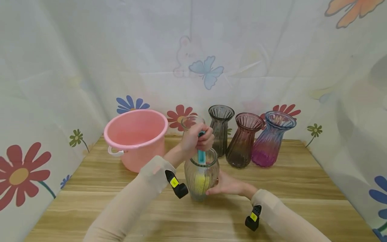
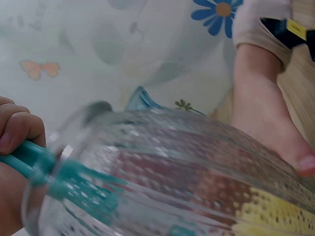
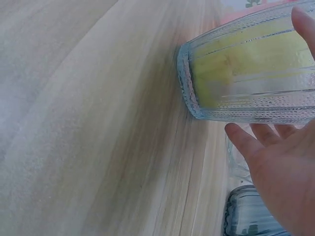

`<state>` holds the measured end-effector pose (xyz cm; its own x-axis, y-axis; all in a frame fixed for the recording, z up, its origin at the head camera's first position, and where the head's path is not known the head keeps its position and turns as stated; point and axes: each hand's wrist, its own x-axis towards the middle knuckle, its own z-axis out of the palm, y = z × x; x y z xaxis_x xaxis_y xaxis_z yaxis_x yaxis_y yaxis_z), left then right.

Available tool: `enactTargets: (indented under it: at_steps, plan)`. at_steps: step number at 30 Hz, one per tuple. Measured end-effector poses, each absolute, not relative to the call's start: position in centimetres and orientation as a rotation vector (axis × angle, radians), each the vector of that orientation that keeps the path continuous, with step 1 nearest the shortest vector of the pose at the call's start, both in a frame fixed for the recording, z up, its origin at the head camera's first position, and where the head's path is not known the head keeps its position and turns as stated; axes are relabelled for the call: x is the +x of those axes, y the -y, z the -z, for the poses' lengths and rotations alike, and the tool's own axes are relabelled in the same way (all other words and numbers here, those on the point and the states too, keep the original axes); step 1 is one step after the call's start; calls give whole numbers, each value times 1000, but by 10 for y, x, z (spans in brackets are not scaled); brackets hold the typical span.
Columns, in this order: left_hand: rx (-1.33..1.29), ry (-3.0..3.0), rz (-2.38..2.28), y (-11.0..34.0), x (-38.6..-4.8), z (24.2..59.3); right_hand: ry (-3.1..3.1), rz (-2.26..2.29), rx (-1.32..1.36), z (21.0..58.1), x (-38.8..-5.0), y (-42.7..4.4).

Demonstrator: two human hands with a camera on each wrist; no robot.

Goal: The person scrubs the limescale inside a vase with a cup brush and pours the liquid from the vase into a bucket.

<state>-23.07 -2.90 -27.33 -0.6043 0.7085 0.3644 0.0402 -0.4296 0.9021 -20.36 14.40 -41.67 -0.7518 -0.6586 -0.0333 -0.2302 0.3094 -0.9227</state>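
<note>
A clear ribbed glass vase [image 1: 189,173] stands upright on the wooden table. My left hand [image 1: 198,138] grips the teal handle [image 1: 201,157] of a sponge brush above the vase's mouth. The brush reaches down inside, and its yellow sponge head [image 1: 200,183] shows through the glass near the bottom. Around the vase's lower right side, my right hand [image 1: 226,183] holds it with the thumb in front and the fingers behind. The right wrist view shows the vase base [image 3: 189,83] at the table and the sponge [image 3: 246,59] within.
Left of the vase stands a pink bucket [image 1: 142,158] with a white handle. Behind my left hand is another clear vase [image 1: 193,118], partly hidden. To the right stand a grey vase [image 1: 221,131], a reddish-brown vase [image 1: 242,144] and a blue-purple vase [image 1: 267,144].
</note>
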Motion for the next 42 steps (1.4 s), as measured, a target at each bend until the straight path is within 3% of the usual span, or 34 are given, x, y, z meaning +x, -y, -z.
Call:
enactTargets:
  at_steps: [21,36,42]
  plan:
    - [1095,-1387,-2069,29,-226,276,-2107,1462,-767,415,-207,-150]
    - [1187,-1281,-2002,27,-216,197,-2171,1395,-744,414,-205,-150]
    - [1213,-1266,-1985,29,-216,192,-2156,1420,-741,412,-203,-148]
